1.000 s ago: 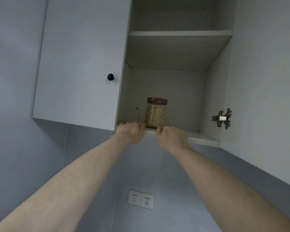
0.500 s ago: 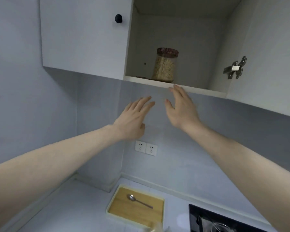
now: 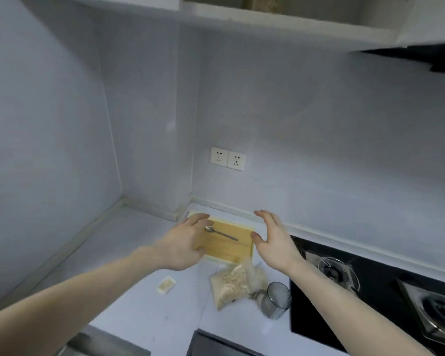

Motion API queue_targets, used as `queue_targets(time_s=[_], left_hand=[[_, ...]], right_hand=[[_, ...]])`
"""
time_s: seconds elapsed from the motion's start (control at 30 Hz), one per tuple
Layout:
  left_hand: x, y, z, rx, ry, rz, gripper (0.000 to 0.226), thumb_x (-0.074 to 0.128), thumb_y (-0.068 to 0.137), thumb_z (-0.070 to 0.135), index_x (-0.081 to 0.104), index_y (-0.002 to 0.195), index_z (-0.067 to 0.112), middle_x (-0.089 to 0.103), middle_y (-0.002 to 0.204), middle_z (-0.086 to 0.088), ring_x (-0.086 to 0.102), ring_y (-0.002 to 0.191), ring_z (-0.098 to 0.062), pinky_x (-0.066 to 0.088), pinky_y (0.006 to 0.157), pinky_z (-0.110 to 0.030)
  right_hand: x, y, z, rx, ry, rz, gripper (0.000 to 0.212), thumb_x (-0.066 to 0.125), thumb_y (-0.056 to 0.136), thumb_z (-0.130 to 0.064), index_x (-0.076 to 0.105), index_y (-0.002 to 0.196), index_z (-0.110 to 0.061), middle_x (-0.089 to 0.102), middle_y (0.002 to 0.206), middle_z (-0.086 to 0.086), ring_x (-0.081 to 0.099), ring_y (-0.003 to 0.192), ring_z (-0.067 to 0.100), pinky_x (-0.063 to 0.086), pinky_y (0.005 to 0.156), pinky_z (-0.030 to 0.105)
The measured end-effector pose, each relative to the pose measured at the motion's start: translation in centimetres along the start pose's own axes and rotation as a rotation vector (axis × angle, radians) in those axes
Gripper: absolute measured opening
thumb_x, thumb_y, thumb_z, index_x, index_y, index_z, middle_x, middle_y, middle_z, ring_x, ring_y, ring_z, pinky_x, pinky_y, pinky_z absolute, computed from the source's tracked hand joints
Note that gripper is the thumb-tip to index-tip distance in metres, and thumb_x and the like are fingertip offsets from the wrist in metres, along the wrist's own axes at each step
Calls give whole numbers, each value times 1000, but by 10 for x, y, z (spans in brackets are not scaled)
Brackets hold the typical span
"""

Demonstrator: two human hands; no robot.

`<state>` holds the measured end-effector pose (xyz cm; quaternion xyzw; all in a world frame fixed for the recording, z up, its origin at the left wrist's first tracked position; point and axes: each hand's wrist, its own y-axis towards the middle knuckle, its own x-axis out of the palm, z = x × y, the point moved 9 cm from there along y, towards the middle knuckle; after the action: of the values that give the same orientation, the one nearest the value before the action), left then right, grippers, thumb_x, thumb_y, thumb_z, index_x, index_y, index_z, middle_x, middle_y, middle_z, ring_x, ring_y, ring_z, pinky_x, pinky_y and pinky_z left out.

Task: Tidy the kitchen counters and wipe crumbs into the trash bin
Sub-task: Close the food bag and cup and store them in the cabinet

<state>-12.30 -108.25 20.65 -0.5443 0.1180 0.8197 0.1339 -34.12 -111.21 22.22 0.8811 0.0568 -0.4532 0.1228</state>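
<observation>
A wooden cutting board [image 3: 231,249] with a pale rim lies on the white counter [image 3: 129,286] against the back wall. A metal spoon [image 3: 221,233] rests on the board. My left hand [image 3: 184,246] hovers over the board's left side, fingers apart and empty. My right hand [image 3: 275,240] is held upright just right of the board, also empty. In front of the board lie a clear bag of oats [image 3: 233,285], a tipped glass [image 3: 276,299] and a small sauce packet [image 3: 166,284]. The oat jar [image 3: 261,2] stands in the wall cabinet at the top edge.
A black gas hob [image 3: 385,291] with two burners fills the counter's right side. Two wall sockets [image 3: 228,159] sit above the board. A range hood [image 3: 421,56] juts out at top right. A sink edge [image 3: 106,343] shows at the bottom left.
Both hands let go of the cabinet shelf by the jar and dropped down to the counter, now either side of the cutting board. My view swung from the cabinet down to the counter.
</observation>
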Motion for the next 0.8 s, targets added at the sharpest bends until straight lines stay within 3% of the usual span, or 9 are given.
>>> queue_targets(time_s=[0.13,0.27,0.47,0.6,0.8], left_hand=[[74,-2,-15,-69,-55,-117,69,58,92,33,31,155,26,14,166,9,24,150,-17,21,121,-27],[143,0,-37,-180,-95,-248,67,55,93,35,31,155,24,15,165,7,24,150,-19,24,121,-31],[243,-33,-80,-380,-45,-586,70,48,96,30,21,160,20,6,168,2,16,153,-26,25,121,-37],[286,-64,-106,-484,22,-758,72,42,99,22,7,162,14,-2,169,-3,9,155,-28,17,125,-38],[301,-75,-107,-459,107,-820,75,40,93,18,8,161,12,-11,169,-1,8,155,-28,21,124,-42]], right_hand=[[54,-24,52,138,36,-96,56,60,94,-30,41,147,-31,41,150,-9,43,137,15,35,111,27],[104,-44,101,312,-26,-198,57,55,91,-42,38,145,-40,41,150,-14,49,132,18,46,105,43],[149,-57,144,389,-300,-276,56,56,94,-43,42,146,-30,48,148,-1,43,135,27,29,113,40],[163,-51,158,366,-429,-333,55,53,96,-41,42,148,-26,49,149,2,36,141,29,13,123,51],[173,-38,169,366,-531,-386,53,47,97,-41,42,147,-23,60,136,6,39,139,30,7,124,56]])
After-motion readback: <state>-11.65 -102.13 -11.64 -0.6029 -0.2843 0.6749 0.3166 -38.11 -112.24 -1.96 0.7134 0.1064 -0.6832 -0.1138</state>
